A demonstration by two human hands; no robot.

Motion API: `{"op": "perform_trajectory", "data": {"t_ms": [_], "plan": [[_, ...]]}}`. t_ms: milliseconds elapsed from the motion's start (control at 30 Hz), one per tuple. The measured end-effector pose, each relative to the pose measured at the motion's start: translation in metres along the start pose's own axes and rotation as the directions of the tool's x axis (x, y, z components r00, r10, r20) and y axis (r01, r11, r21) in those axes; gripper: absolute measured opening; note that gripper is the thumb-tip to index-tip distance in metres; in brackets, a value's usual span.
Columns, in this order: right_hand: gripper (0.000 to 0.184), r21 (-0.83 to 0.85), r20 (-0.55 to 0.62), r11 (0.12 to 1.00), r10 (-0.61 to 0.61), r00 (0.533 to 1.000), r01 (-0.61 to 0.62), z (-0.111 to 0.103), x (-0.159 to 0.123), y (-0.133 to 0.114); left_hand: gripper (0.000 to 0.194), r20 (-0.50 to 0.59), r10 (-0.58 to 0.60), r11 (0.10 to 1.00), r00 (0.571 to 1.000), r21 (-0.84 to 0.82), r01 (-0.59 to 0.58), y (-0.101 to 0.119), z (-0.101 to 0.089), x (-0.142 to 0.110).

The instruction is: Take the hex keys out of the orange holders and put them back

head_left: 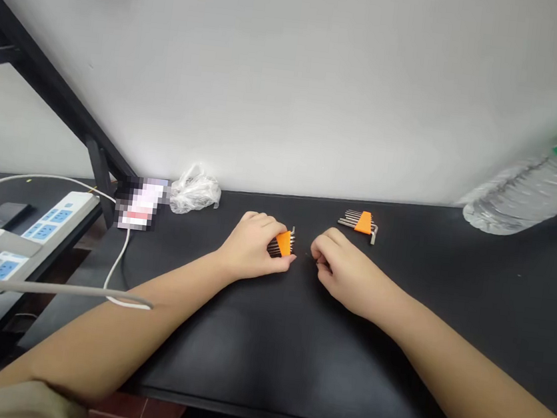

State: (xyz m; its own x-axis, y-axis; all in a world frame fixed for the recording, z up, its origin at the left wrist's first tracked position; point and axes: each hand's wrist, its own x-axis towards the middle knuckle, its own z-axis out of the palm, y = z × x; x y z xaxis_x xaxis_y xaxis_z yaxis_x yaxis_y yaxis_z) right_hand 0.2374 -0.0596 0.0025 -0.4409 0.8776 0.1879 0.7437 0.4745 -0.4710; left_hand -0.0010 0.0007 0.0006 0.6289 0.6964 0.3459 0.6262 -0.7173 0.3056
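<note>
My left hand (254, 250) rests on the black table (261, 361) and grips an orange holder full of hex keys (282, 243), whose metal ends stick out toward the right. My right hand (339, 266) lies just to the right of it, fingers curled in a pinch at the tips; what they pinch is too small to make out. A second orange hex key set (360, 222) lies flat on the table beyond my right hand, near the wall.
A crumpled clear plastic bag (195, 190) sits by the wall at the left. A white power strip (50, 223) with cables lies on a lower surface at far left. A large water bottle (532, 191) lies at the right. A black diagonal frame bar (46, 85) stands at left.
</note>
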Motion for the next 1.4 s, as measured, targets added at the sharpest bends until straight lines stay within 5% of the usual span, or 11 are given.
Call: {"op": "perform_trajectory", "data": {"t_ms": [167, 700, 1067, 1400], "plan": [[0.024, 0.025, -0.085, 0.997, -0.065, 0.994, 0.067, -0.001, 0.001, -0.001, 0.047, 0.013, 0.021, 0.999, 1.000, 0.031, -0.021, -0.001, 0.002, 0.000], [0.032, -0.020, -0.054, 0.994, -0.107, 0.993, 0.106, 0.009, 0.001, -0.004, 0.046, 0.014, 0.042, 0.998, 0.999, 0.041, -0.042, 0.003, 0.003, -0.001], [0.029, -0.287, -0.059, 0.950, -0.149, 0.987, 0.126, 0.010, -0.002, -0.018, 0.043, 0.002, 0.056, 0.991, 0.998, 0.124, -0.056, 0.005, 0.004, -0.002], [0.030, -0.367, -0.027, 0.913, -0.200, 0.979, 0.176, 0.006, -0.001, -0.022, 0.039, 0.017, 0.031, 0.994, 0.999, 0.100, -0.033, 0.009, 0.003, -0.001]]}}
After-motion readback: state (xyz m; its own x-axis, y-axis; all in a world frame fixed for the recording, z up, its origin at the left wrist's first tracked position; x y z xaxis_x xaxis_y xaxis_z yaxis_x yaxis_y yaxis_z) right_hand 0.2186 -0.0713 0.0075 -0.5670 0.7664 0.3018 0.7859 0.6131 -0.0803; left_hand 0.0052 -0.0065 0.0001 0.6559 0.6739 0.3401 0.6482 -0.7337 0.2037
